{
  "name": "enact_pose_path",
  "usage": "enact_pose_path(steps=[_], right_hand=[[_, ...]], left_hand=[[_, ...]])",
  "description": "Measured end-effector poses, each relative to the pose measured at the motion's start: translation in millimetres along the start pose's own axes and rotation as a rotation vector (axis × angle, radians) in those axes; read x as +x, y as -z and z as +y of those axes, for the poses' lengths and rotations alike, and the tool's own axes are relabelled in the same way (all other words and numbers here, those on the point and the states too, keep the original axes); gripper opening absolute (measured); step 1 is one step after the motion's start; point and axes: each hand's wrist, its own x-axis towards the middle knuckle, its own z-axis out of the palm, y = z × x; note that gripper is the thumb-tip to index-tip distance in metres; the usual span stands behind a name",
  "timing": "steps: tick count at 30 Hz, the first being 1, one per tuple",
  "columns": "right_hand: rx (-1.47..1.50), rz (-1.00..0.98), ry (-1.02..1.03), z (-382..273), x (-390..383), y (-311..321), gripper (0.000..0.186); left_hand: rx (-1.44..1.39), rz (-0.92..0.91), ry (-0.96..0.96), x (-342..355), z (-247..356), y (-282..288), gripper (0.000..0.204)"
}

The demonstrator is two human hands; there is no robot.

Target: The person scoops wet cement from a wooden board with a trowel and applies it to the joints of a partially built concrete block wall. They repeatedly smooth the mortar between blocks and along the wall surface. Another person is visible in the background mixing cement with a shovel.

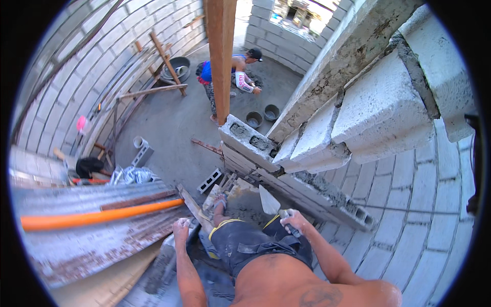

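Observation:
My right hand (296, 222) is wrapped round the handle of a masonry trowel (268, 200). Its pointed metal blade is tilted up and away from me, beside the low block wall (307, 192). Grey smears mark the fingers of my left hand (181, 228), which is curled closed at my left side. Next to it is a dark curved rim, perhaps a container, partly hidden by my leg; whether the fingers grip anything cannot be made out. Hollow cores and rough mortar show along the top of the low wall, just beyond the trowel.
An upright wooden post (221, 61) and a concrete column (348, 56) rise ahead. Beyond them a co-worker in blue (238, 64) bends over mortar near two buckets (254, 119). An orange pipe (102, 215) lies across metal sheets at left. A loose hollow block (209, 180) lies by my foot.

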Motion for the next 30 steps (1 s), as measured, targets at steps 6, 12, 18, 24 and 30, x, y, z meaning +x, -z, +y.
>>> enact_pose_path(steps=[6,12,18,24,30], right_hand=[[-0.124,-0.087,0.227,82.7,-46.1,107.4,0.025],[0.284,-0.354,-0.015,137.6,-44.3,136.2,0.028],[-0.759,-0.209,0.086,203.6,79.1,89.0,0.027],[-0.833,-0.138,0.046,271.0,224.6,-27.2,0.036],[-1.25,0.029,0.043,428.4,395.7,-87.2,0.044]], left_hand=[[-0.039,0.365,0.159,-140.3,55.1,-160.8,0.023],[-0.745,0.481,0.308,-242.0,105.9,-225.5,0.04],[-0.829,0.826,0.474,-296.9,117.3,-287.8,0.025],[-0.911,0.617,0.839,-308.8,30.1,-442.1,0.033],[-1.21,0.613,0.889,-292.2,-52.6,-591.6,0.058]])
